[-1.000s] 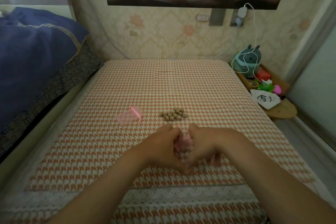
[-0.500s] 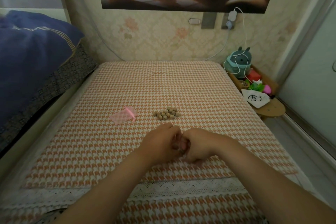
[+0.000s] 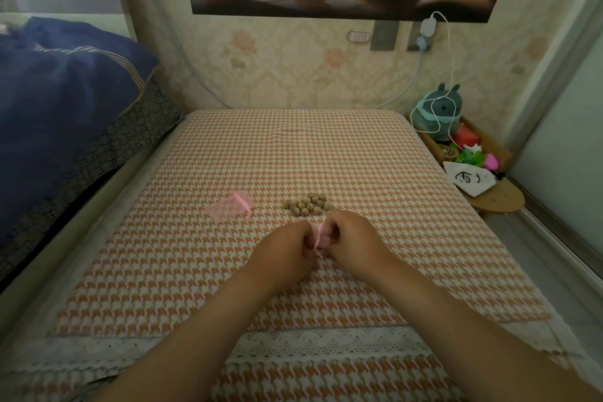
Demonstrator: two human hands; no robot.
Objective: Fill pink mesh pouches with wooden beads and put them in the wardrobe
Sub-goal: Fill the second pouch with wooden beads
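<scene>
Pouches first: two pink mesh ones show in the head view. One pouch is pinched between both hands just above the orange-and-white houndstooth cover, and only a sliver of pink mesh and a thin pink ribbon peeks out between the fingers. The spare pouch lies flat on the cover to the left, see-through pink, with its ribbon end toward the beads. The wooden beads sit in one small pile just beyond the hands, roughly fifteen of them, round and light tan, hard to count exactly.

The left hand is curled nearly closed, fingertips gripping the left side of the held pouch. The right hand is curled the same way on the right side, its knuckles almost touching the bead pile.

Compared with half a second ago, the hands have pulled slightly apart and the pink ribbon shows between them, where before the fists were pressed together and hid it. The spare pouch and bead pile look unmoved.

On the right, a grey-green plush toy sits on a low wooden shelf, with a white cable looped over it.
</scene>
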